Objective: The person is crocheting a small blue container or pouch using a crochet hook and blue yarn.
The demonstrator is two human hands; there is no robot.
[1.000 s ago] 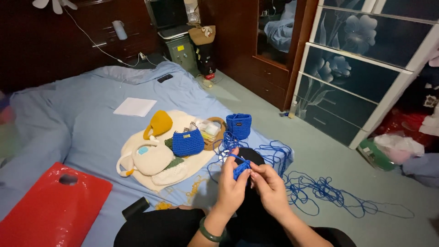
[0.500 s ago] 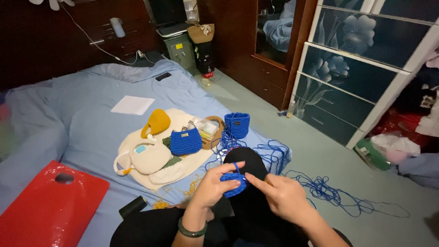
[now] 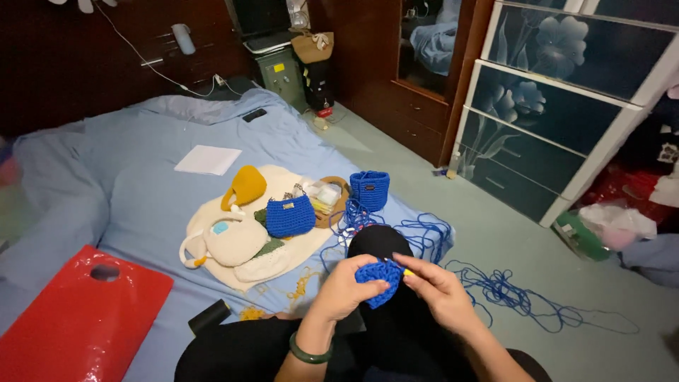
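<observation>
Your left hand (image 3: 344, 290) and right hand (image 3: 437, 290) both pinch the blue crochet piece (image 3: 380, 277) over your lap. Yarn (image 3: 495, 290) trails right across open floor (image 3: 495, 226); bags (image 3: 288, 216) crowd the bed (image 3: 141, 191) edge ahead.

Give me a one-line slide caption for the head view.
Both hands, left and right, hold a blue crochet piece over the lap, blue yarn trailing across the floor.

The room is being lit dimly and evenly from overhead. Glare is being thrown off the red plastic sheet (image 3: 78, 318) at the bed's near-left corner. Dark furniture (image 3: 106, 56) is being lost in shadow, and the edges are being bent by wide-angle distortion.
</observation>
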